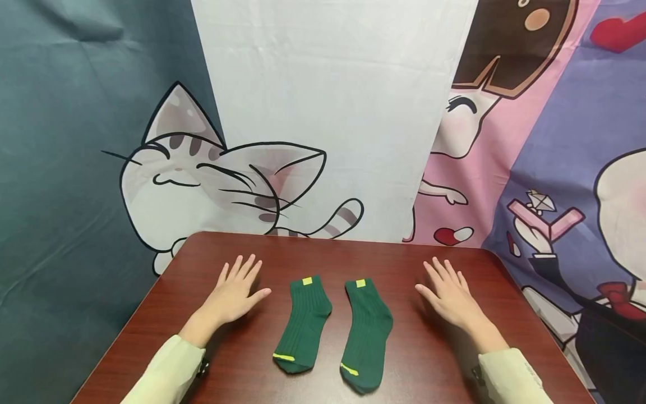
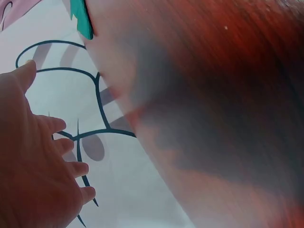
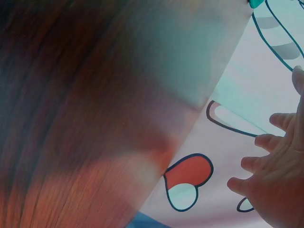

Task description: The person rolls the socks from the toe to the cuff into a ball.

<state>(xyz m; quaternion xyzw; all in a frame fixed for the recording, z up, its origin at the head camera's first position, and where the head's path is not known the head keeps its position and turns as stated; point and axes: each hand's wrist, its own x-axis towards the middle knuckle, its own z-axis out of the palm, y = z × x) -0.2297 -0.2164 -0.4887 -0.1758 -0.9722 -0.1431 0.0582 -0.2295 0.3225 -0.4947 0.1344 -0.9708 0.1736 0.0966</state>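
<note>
Two green ribbed socks lie flat side by side on the table, toes toward the person. The left sock (image 1: 304,325) and the right sock (image 1: 368,336) each carry a yellow tab at the cuff and a yellow line near the toe. To the left of them is my left hand (image 1: 233,294), palm down with fingers spread and nothing held. My right hand (image 1: 449,297) mirrors it on the other side, fingers straight and apart from the socks. In the left wrist view, a bit of green sock (image 2: 82,20) shows at the top.
The reddish-brown wooden table (image 1: 242,370) has rounded far corners. Behind it hangs a cloth backdrop (image 1: 333,84) printed with a cartoon cat and cartoon figures. Pale sleeves (image 1: 169,367) cover both forearms, with a small dark object (image 1: 203,367) at the left cuff.
</note>
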